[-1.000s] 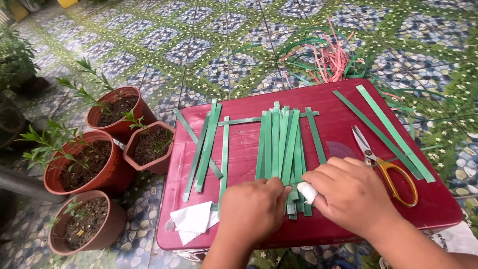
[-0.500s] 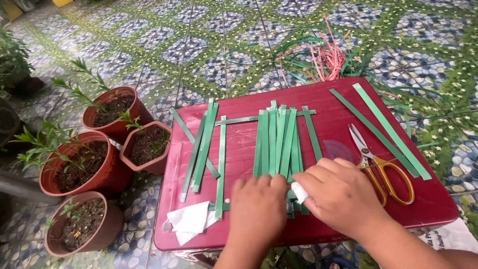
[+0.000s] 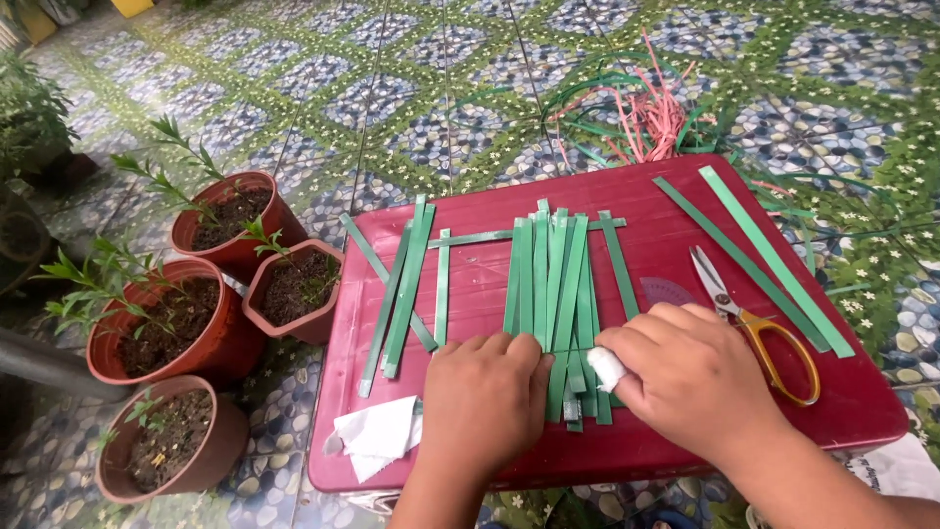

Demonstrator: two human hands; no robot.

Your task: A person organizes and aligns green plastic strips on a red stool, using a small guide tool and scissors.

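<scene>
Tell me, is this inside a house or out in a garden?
Probably an outdoor patio or courtyard. The ground is patterned floor tile, potted plants stand beside the red table, and both hands, left hand and right hand, press green strips there.

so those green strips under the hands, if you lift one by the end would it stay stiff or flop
The green strips look long, thin and flat like leaf or ribbon, so one would probably bend and droop. They seem light: a nudge would likely slide them on the smooth red board. That may be why the left hand and right hand press their near ends down.
</scene>
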